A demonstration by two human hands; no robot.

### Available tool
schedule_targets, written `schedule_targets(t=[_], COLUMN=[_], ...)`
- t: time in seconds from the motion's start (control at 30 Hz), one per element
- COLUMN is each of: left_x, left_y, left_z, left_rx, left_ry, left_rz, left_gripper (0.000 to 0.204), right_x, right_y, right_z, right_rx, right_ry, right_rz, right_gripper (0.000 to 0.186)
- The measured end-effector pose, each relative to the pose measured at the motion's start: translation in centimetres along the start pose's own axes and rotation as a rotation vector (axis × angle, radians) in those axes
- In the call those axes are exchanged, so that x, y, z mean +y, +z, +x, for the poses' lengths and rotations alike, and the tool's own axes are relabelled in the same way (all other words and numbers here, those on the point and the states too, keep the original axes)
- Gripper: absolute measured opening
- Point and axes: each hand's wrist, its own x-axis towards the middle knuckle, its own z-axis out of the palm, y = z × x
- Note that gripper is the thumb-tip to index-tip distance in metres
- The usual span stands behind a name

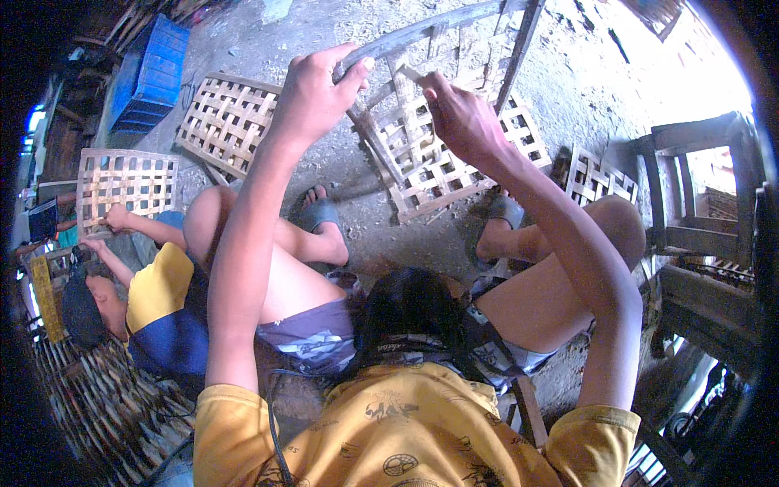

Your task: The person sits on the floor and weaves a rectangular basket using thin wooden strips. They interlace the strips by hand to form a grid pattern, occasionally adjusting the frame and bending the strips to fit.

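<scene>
In front of my knees stands a wooden frame (430,29), with a light woven bamboo lattice (422,183) showing through and below it. Whether the frame and lattice are one piece I cannot tell. My left hand (315,96) is closed around the left end of the frame's top rail, thumb on the near side. To the right of it, my right hand (464,120) is closed in a pinch on a pale bamboo strip (412,75), which points up toward the left across the lattice. Part of the strip is hidden by my fingers.
At left, a co-worker (162,284) holds another woven panel (126,191). One more woven panel (229,122) lies beyond my left knee, near a blue crate (150,77). A smaller panel (599,177) is by my right knee. Wooden furniture (702,191) stands at right.
</scene>
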Motion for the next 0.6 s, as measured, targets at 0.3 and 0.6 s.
schedule_targets(t=[0.3,0.6], left_x=[-0.3,0.5], left_y=[-0.7,-0.4], left_z=[-0.2,-0.5], left_rx=[-0.056,-0.028], left_ry=[-0.023,-0.032], left_rz=[-0.045,-0.007], left_gripper=[0.027,0.027], right_x=[1.1,0.0], right_y=[0.4,-1.1], right_z=[0.6,0.5], right_rx=[-0.254,-0.034], right_ry=[0.169,0.05], right_rz=[-0.011,0.074], right_gripper=[0.032,0.025])
